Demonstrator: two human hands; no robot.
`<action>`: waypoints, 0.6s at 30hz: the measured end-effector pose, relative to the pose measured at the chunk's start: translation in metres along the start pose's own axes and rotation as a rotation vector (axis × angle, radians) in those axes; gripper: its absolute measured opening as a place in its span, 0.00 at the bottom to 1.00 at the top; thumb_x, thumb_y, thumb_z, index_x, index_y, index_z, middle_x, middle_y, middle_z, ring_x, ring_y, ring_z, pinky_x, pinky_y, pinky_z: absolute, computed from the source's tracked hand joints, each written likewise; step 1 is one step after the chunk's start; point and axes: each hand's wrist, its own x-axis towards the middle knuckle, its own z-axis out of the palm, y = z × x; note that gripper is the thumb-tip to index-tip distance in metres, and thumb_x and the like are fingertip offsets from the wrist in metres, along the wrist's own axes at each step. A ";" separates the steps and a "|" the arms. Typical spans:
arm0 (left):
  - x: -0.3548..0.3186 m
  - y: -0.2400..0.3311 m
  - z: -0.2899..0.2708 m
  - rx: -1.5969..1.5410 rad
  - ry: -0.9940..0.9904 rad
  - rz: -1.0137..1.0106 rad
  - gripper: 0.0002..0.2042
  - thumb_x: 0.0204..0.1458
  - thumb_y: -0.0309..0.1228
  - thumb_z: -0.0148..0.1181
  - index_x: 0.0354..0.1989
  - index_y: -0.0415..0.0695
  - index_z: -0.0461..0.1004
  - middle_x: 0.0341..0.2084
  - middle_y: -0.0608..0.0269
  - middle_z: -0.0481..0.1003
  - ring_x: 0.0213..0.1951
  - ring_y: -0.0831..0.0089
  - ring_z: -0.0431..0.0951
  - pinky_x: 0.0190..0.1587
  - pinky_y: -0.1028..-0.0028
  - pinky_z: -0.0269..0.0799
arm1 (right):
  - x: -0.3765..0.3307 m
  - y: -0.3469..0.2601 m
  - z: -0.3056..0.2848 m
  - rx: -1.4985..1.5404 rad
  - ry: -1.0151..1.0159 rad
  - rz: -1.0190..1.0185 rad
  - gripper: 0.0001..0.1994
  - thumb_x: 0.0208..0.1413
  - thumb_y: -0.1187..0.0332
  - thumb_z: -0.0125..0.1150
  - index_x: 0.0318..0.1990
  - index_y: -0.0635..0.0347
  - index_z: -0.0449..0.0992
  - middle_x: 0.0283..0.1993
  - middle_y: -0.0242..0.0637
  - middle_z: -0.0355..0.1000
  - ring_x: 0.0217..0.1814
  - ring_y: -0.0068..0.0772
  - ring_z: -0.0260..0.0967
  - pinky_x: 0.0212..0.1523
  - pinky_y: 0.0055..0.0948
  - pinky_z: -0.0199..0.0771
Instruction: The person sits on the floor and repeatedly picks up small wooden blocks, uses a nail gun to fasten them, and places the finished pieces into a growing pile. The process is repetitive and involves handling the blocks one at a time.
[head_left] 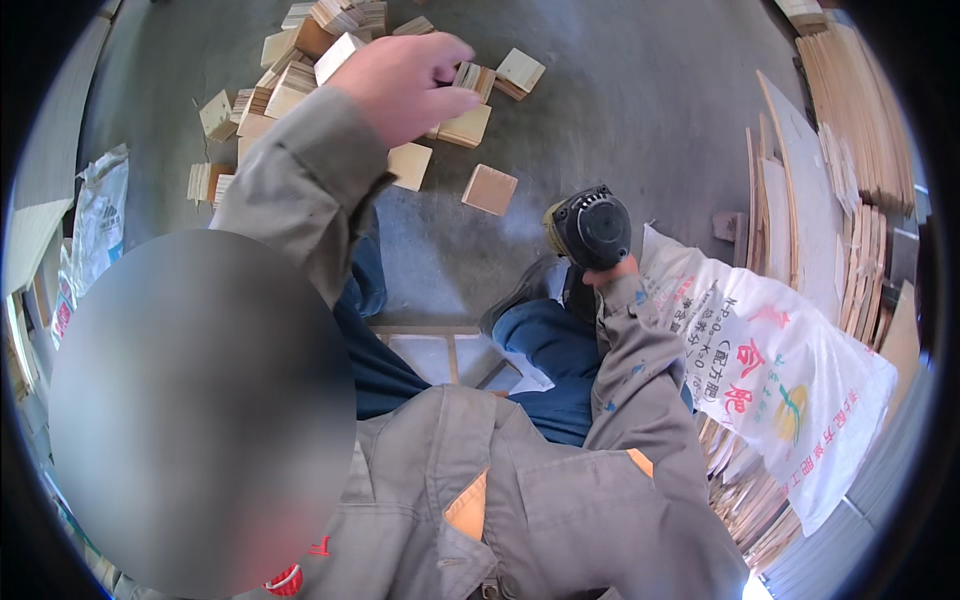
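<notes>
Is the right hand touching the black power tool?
Touching. The head view shows the right hand closed on the black power tool, right below its rounded end.

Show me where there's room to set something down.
Bare smooth grey floor lies right of the pale square wooden blocks, up to the long tan wooden boards, and, more narrowly, between the blocks and the blue-trousered legs. It is crowded around the left hand with clustered blocks, and beside the grey-sleeved right forearm with a white plastic sack.

Pale light glosses the floor (430, 262), edges bend towards black, and a grey disc (200, 400) is blurred
</notes>
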 end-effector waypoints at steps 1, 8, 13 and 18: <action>0.002 0.005 0.000 -0.099 -0.054 -0.059 0.25 0.55 0.40 0.68 0.58 0.38 0.76 0.44 0.51 0.82 0.45 0.57 0.83 0.50 0.62 0.77 | -0.004 -0.027 -0.007 0.076 0.000 -0.046 0.24 0.39 0.67 0.73 0.50 0.51 0.83 0.48 0.42 0.83 0.54 0.44 0.81 0.54 0.39 0.81; 0.010 0.006 -0.013 0.064 0.030 -0.031 0.26 0.55 0.43 0.67 0.59 0.39 0.76 0.45 0.50 0.82 0.46 0.52 0.83 0.49 0.61 0.78 | -0.016 -0.131 -0.030 0.018 0.070 -0.349 0.37 0.41 0.66 0.78 0.64 0.52 0.73 0.64 0.37 0.75 0.65 0.37 0.73 0.67 0.36 0.73; 0.002 -0.002 -0.027 0.127 0.049 -0.053 0.28 0.55 0.46 0.66 0.60 0.41 0.75 0.48 0.47 0.81 0.48 0.51 0.82 0.51 0.60 0.77 | 0.017 -0.127 0.003 0.997 -0.109 -0.231 0.39 0.42 0.65 0.76 0.67 0.49 0.71 0.67 0.34 0.73 0.70 0.35 0.68 0.74 0.34 0.65; 0.000 -0.006 -0.036 0.124 0.040 -0.078 0.29 0.54 0.45 0.66 0.60 0.40 0.75 0.48 0.46 0.81 0.49 0.50 0.82 0.53 0.60 0.77 | 0.031 -0.130 -0.004 0.058 0.113 -0.484 0.38 0.38 0.66 0.76 0.64 0.48 0.74 0.62 0.36 0.76 0.63 0.38 0.75 0.66 0.35 0.74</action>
